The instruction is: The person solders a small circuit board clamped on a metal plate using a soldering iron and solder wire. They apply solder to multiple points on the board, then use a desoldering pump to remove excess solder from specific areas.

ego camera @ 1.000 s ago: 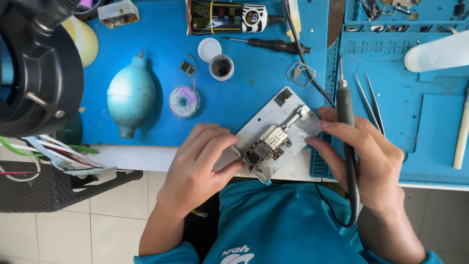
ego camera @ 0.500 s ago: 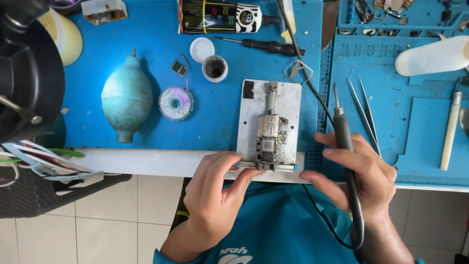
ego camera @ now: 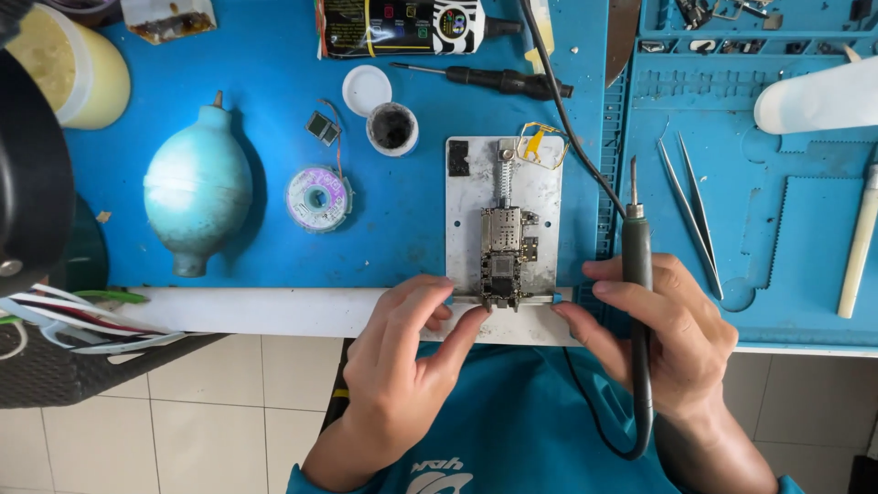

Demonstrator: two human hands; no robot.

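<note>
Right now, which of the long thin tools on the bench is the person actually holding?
The black soldering iron, gripped in the right hand. The black screwdriver and the tweezers lie untouched on the blue mat.

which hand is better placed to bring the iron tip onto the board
Right, most likely. The right hand already grips the soldering iron, tip pointing away, just beside the circuit board. The left hand is bare, its fingers on the near edge of the metal holder plate.
</note>
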